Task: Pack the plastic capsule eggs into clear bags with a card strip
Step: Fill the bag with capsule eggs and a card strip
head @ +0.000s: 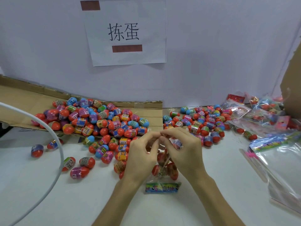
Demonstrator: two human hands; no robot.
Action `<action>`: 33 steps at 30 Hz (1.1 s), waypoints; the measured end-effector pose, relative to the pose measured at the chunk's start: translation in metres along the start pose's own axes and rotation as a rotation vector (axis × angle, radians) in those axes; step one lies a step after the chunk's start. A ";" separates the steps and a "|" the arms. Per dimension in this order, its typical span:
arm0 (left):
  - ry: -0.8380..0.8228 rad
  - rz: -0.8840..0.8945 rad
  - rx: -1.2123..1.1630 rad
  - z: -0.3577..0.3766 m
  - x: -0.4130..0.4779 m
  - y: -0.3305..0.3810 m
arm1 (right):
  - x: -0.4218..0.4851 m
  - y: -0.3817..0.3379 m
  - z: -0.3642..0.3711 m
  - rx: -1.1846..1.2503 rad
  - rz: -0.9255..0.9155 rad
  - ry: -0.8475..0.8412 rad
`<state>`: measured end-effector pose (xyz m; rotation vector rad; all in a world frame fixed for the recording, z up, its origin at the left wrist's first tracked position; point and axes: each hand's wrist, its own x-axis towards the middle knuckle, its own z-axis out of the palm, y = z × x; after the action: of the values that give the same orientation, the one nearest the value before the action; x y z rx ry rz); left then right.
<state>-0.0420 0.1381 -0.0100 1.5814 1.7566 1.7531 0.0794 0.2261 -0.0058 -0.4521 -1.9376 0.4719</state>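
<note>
A clear bag [164, 168] lies on the white table in front of me, holding several red capsule eggs, with a colourful card strip [162, 187] at its near end. My left hand [143, 154] and my right hand [184, 149] meet over the bag's far end, fingertips pinching its open edge between them. Loose capsule eggs [101, 121] are heaped on a flattened cardboard sheet at left centre, and a second heap of eggs [202, 124] lies to the right of my hands.
Packed bags [260, 111] pile up at the far right beside a cardboard flap [291, 88]. A stack of empty clear bags [280, 168] with card strips lies at the right. A white cable [57, 139] arcs across the left. A paper sign [125, 31] hangs on the wall.
</note>
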 end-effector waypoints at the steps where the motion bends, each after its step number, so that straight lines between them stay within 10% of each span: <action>1: -0.006 0.005 0.005 0.000 0.000 -0.001 | 0.000 0.000 0.000 -0.007 -0.001 0.004; 33: -0.102 0.154 0.310 -0.004 -0.002 0.005 | -0.002 0.001 -0.009 -0.079 -0.087 -0.068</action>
<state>-0.0413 0.1332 -0.0055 1.9380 1.9786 1.4831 0.0881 0.2274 -0.0044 -0.4048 -2.0378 0.3588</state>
